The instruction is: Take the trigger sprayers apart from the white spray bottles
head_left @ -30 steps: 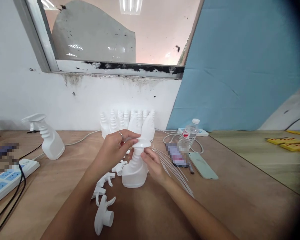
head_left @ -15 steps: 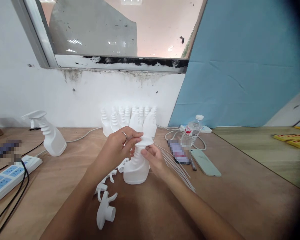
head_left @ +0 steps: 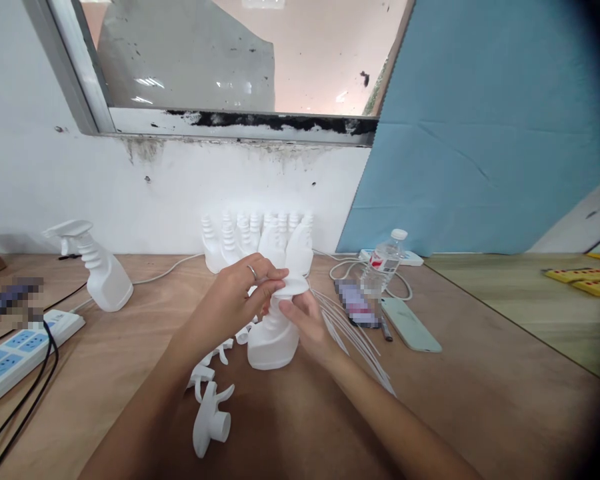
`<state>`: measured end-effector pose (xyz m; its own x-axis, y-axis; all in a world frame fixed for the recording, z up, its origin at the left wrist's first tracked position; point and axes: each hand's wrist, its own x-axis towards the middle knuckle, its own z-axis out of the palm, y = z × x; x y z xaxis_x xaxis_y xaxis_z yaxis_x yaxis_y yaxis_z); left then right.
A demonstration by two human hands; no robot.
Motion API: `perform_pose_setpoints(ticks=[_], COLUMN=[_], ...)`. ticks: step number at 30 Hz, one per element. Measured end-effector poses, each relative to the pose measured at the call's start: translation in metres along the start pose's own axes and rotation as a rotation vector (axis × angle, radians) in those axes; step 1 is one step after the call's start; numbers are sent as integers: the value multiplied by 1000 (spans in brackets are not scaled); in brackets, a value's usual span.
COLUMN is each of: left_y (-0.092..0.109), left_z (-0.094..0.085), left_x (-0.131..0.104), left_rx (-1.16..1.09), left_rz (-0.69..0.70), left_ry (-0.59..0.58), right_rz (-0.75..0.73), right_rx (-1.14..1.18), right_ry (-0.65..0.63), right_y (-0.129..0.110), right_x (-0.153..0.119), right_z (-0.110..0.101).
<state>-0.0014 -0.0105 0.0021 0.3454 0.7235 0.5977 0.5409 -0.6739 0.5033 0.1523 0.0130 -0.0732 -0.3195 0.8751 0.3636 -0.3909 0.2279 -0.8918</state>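
A white plastic spray bottle point(head_left: 273, 347) stands upright on the table in front of me. On its neck sits a white trigger spray head point(head_left: 294, 287). The fingers and thumb of my left hand point(head_left: 253, 283), with a ring on one finger, pinch the spray head from the left. My right hand point(head_left: 310, 320) wraps round the bottle's neck and the collar from the right; some of its fingers are hidden behind the bottle. Left of the bottle lie several loose trigger spray heads point(head_left: 213, 420), partly covered by my left forearm.
Several headless white bottles point(head_left: 215, 250) stand against the wall. At the left are a bottle with its spray head point(head_left: 105, 280) and a power strip point(head_left: 10, 360). Thin white tubes point(head_left: 360, 343), a phone point(head_left: 411, 325) and a clear water bottle point(head_left: 383, 267) lie or stand at the right.
The spray head has turned a little on the neck, its flat top now showing more broadly. My right thumb has shifted slightly up and left. The bottle stays in place.
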Motion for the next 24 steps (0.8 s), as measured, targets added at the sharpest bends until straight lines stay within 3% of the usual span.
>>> perform_pose_setpoints(ticks=[5,10,24], left_y=[1,2,1], left_z=[0,-1,-1], left_x=[-1,-1,-1], left_rx=[28,0,17], left_rz=[-10,-18,-21], left_ry=[-5,-16,-8], right_rz=[22,9,-11], right_rx=[15,111,52], right_ry=[16,-57,-29], right_y=[0,1,3], right_x=[1,1,1], right_z=[-1,-4,-3])
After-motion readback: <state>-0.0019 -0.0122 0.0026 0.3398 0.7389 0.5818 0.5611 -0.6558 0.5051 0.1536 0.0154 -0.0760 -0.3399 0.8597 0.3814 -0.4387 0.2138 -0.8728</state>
